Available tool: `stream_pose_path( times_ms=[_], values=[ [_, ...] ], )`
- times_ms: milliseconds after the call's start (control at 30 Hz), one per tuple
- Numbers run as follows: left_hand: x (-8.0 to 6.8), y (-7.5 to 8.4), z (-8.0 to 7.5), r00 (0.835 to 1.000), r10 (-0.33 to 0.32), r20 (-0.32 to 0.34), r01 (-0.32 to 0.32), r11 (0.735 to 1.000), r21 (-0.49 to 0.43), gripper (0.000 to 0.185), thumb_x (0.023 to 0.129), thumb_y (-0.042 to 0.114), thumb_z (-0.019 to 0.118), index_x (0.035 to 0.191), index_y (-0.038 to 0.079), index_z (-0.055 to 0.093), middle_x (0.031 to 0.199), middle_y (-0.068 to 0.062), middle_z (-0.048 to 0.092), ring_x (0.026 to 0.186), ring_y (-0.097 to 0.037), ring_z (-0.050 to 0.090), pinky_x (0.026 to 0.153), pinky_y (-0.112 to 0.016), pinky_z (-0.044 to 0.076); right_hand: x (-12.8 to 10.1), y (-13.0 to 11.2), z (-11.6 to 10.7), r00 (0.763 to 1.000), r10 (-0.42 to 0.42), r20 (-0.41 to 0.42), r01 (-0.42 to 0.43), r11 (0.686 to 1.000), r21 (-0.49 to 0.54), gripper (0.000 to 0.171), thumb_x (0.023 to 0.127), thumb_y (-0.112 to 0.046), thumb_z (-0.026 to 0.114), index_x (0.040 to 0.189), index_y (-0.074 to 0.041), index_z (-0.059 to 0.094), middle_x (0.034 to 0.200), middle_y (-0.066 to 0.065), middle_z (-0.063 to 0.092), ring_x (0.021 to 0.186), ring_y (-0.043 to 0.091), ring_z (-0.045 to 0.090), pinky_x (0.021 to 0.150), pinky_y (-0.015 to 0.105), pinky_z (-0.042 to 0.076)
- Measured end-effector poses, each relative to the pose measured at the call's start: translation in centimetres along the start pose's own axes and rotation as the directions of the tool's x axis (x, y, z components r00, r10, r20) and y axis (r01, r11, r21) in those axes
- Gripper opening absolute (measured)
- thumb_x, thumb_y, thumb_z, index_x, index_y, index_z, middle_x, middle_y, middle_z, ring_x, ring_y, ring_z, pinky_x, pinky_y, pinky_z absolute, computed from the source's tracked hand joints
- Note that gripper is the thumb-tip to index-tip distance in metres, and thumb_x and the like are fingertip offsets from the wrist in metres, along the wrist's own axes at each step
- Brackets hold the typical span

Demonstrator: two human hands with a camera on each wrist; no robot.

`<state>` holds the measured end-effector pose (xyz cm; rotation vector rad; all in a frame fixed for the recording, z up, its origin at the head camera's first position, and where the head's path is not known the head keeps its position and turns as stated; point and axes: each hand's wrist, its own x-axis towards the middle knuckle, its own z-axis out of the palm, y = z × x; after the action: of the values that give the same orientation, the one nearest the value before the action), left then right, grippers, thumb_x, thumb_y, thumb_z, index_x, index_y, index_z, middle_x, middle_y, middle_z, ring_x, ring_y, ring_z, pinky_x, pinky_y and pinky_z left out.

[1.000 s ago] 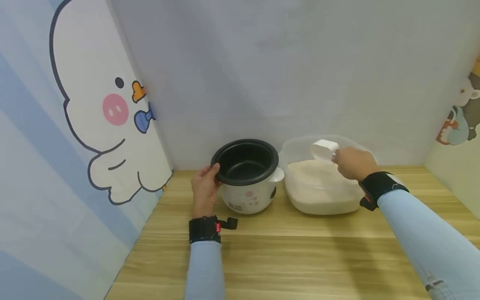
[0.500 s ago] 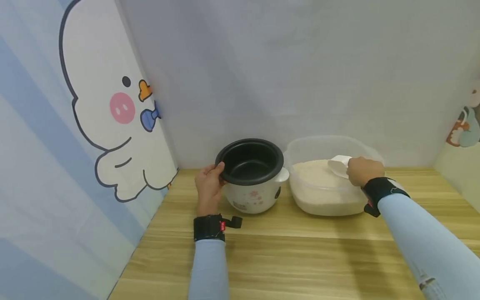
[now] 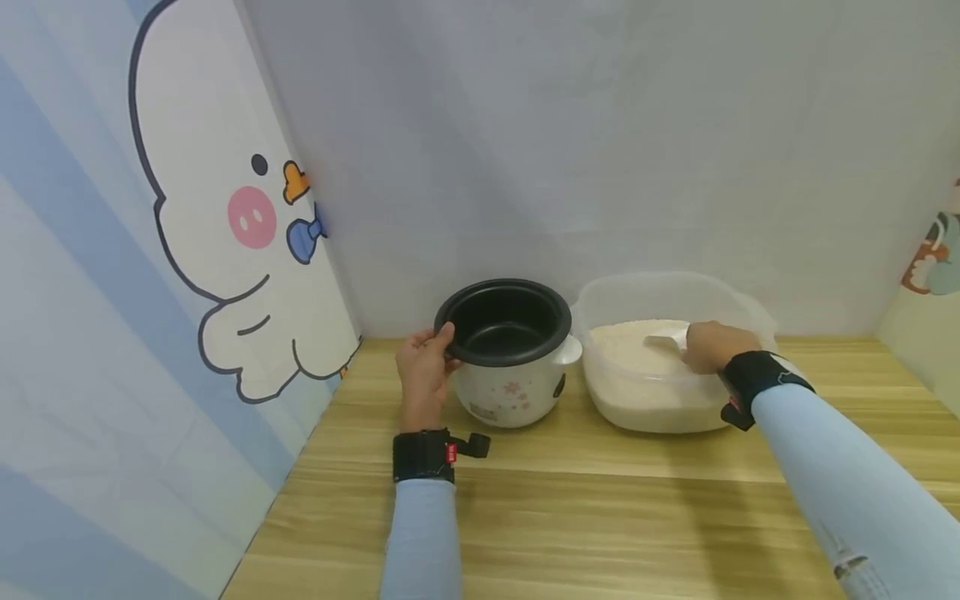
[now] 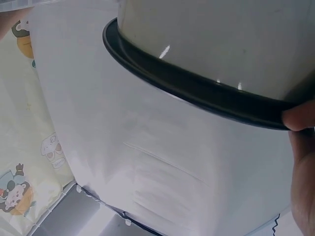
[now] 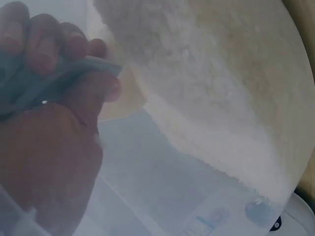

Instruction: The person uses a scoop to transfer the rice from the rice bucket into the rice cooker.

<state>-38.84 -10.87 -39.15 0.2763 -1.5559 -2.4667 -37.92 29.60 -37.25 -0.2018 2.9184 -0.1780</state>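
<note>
Head view: your left hand [image 3: 422, 371] grips the black rim of the rice cooker [image 3: 510, 354]; your right hand [image 3: 712, 346] holds a white scoop [image 3: 667, 339] lowered into the rice [image 3: 637, 350] in the clear tub [image 3: 660, 292].
Left wrist view: your thumb [image 4: 300, 117] presses the rim.
Right wrist view: your fingers [image 5: 44, 46] curl round the scoop handle [image 5: 59, 78], beside the rice.

The scoop [image 3: 667, 339] is mostly hidden by the right hand [image 3: 712, 346].

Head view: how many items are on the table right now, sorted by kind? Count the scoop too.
Rice cookers: 1, the white rice cooker with black inner pot, its rim gripped by the left hand.
Containers: 1, the clear tub of rice.
Scoops: 1, the white scoop in the right hand.
Total: 3
</note>
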Motion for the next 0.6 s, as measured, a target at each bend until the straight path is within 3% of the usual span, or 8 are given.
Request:
stream_pose_path(
  times_ms=[167, 267, 367, 600],
  values=[
    [-0.1, 0.2, 0.0, 1.0, 0.002, -0.004, -0.002, 1.0, -0.003, 0.026, 0.084, 0.011, 0.073, 0.095, 0.004, 0.051, 0.073, -0.002, 0.051, 0.048, -0.009, 0.05, 0.042, -0.02, 0.046, 0.2, -1.0, -0.3, 0.988, -0.136, 0.069, 0.139, 0.989, -0.046, 0.03, 0.093, -0.019, 0.047, 0.066, -0.007, 0.054, 0.068, 0.003, 0.051, 0.062, 0.019, 0.046, 0.06, 0.033, 0.04],
    [-0.2, 0.3, 0.0, 1.0, 0.0, -0.003, 0.0, 1.0, -0.013, 0.025, 0.084, 0.009, 0.073, 0.094, 0.004, 0.05, 0.071, -0.002, 0.051, 0.047, -0.008, 0.048, 0.041, -0.019, 0.045, -0.2, -1.7, -0.5, 0.974, -0.199, 0.106, 0.201, 0.979, -0.015, 0.038, 0.094, -0.018, 0.046, 0.056, -0.013, 0.044, 0.059, -0.003, 0.04, 0.055, 0.013, 0.038, 0.055, 0.027, 0.035],
    [-0.3, 0.4, -0.1, 1.0, 0.001, 0.004, -0.001, 1.0, -0.016, 0.025, 0.084, 0.009, 0.073, 0.094, 0.004, 0.05, 0.071, -0.002, 0.05, 0.047, -0.008, 0.048, 0.041, -0.019, 0.045, -0.7, -2.3, -0.8, 0.967, -0.221, 0.128, 0.217, 0.975, 0.043, 0.04, 0.094, -0.019, 0.046, 0.055, -0.016, 0.041, 0.058, -0.005, 0.034, 0.054, 0.01, 0.034, 0.054, 0.025, 0.031],
    [-0.7, 0.6, 0.1, 1.0, 0.021, -0.003, -0.021, 1.0, 0.001, 0.027, 0.085, 0.009, 0.072, 0.098, 0.003, 0.049, 0.074, -0.001, 0.048, 0.048, -0.009, 0.047, 0.041, -0.02, 0.045, -0.8, -3.0, -0.7, 0.967, -0.198, 0.163, 0.167, 0.969, 0.181, 0.045, 0.095, -0.032, 0.051, 0.054, -0.017, 0.04, 0.057, -0.006, 0.029, 0.053, 0.01, 0.028, 0.056, 0.026, 0.031]
  ],
)
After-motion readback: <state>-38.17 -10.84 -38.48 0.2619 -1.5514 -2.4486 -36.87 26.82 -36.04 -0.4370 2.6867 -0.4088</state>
